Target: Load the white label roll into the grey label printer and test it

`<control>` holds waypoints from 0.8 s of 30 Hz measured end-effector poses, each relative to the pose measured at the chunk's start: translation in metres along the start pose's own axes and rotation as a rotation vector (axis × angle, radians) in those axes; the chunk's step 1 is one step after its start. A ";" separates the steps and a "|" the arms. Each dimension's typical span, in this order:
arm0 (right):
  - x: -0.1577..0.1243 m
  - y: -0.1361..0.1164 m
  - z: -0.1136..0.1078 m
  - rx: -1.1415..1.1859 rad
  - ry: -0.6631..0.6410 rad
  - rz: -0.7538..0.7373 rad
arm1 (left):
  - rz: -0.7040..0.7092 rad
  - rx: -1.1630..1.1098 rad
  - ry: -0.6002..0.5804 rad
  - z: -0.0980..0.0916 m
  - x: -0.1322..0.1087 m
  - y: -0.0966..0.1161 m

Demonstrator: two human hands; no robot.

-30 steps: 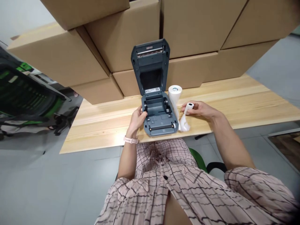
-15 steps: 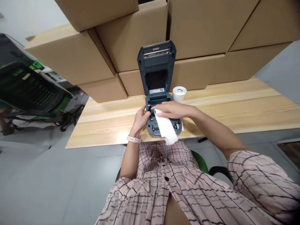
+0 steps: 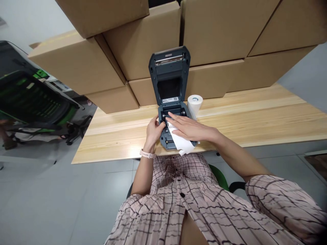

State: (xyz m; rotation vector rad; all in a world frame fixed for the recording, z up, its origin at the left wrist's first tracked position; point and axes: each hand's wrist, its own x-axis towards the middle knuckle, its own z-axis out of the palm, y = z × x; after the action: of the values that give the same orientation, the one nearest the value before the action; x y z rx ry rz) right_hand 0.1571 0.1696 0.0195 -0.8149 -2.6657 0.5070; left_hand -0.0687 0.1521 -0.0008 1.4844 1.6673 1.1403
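A grey label printer (image 3: 170, 78) stands on the wooden table (image 3: 255, 119) with its lid raised. My left hand (image 3: 154, 130) grips the printer's left side, fingers curled on the edge. My right hand (image 3: 187, 128) lies over the printer's open bay, fingers stretched flat on a small white paper roll (image 3: 182, 142). The roll's loose strip hangs out over the printer's front edge. The roll's core is hidden under my fingers. A second white roll (image 3: 195, 102) stands upright on the table just right of the printer.
Stacked cardboard boxes (image 3: 217, 41) fill the back of the table behind the printer. A green and black chair (image 3: 33, 102) stands on the grey floor at the left. Another green chair seat (image 3: 217, 175) shows below the table edge.
My right hand carried the small roll from the table at the right into the printer's bay, and now lies flat on it. My left hand stayed on the printer's left side.
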 end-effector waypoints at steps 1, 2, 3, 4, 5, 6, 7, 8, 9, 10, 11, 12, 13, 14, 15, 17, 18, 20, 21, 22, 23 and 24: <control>-0.001 -0.002 0.002 -0.009 0.003 0.001 | 0.013 0.009 0.016 0.000 0.000 0.000; -0.002 -0.003 0.003 -0.021 0.008 0.003 | 0.025 0.002 0.023 0.001 0.000 0.000; -0.003 -0.005 0.004 -0.036 0.014 0.007 | 0.033 -0.015 0.019 0.001 0.000 -0.001; -0.005 -0.008 0.005 -0.055 0.020 0.012 | 0.038 -0.037 0.005 0.002 0.000 -0.002; -0.007 -0.011 0.006 -0.078 0.028 0.020 | 0.042 -0.059 -0.012 0.003 0.000 -0.003; -0.009 -0.014 0.007 -0.103 0.037 0.031 | 0.047 -0.078 -0.027 0.003 0.000 -0.004; -0.012 -0.018 0.008 -0.128 0.051 0.044 | 0.052 -0.093 -0.037 0.004 0.000 -0.005; -0.015 -0.023 0.009 -0.151 0.069 0.054 | 0.057 -0.105 -0.045 0.004 0.000 -0.006; -0.019 -0.028 0.011 -0.170 0.090 0.063 | 0.064 -0.117 -0.051 0.004 0.000 -0.006; -0.022 -0.033 0.012 -0.187 0.115 0.068 | 0.069 -0.129 -0.055 0.004 0.000 -0.007; -0.025 -0.038 0.014 -0.203 0.138 0.070 | 0.073 -0.140 -0.058 0.004 0.000 -0.007; -0.028 -0.043 0.017 -0.218 0.159 0.069 | 0.076 -0.149 -0.059 0.005 0.000 -0.008; -0.030 -0.048 0.019 -0.234 0.177 0.066 | 0.079 -0.157 -0.059 0.005 -0.001 -0.008; -0.032 -0.053 0.021 -0.250 0.194 0.064 | 0.081 -0.163 -0.058 0.005 -0.001 -0.008; -0.033 -0.058 0.024 -0.264 0.213 0.067 | 0.081 -0.170 -0.056 0.006 0.000 -0.008; -0.033 -0.065 0.029 -0.272 0.254 0.086 | 0.076 -0.184 -0.046 0.007 0.000 -0.007; -0.032 -0.068 0.030 -0.268 0.273 0.099 | 0.069 -0.187 -0.040 0.008 0.000 -0.007; -0.030 -0.073 0.033 -0.258 0.303 0.128 | 0.048 -0.189 -0.032 0.009 0.000 -0.005; -0.029 -0.075 0.034 -0.257 0.313 0.141 | 0.037 -0.188 -0.029 0.009 0.000 -0.005; -0.029 -0.077 0.034 -0.260 0.319 0.151 | 0.026 -0.188 -0.029 0.010 0.000 -0.004; -0.028 -0.078 0.034 -0.267 0.324 0.159 | 0.017 -0.189 -0.028 0.010 0.000 -0.003; -0.028 -0.078 0.034 -0.276 0.328 0.161 | 0.009 -0.191 -0.026 0.010 0.000 -0.003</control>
State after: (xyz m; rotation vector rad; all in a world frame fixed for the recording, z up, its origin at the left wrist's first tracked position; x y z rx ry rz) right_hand 0.1289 0.0843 0.0167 -1.0928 -2.4045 0.0302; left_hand -0.0611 0.1538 -0.0074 1.3816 1.4908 1.2427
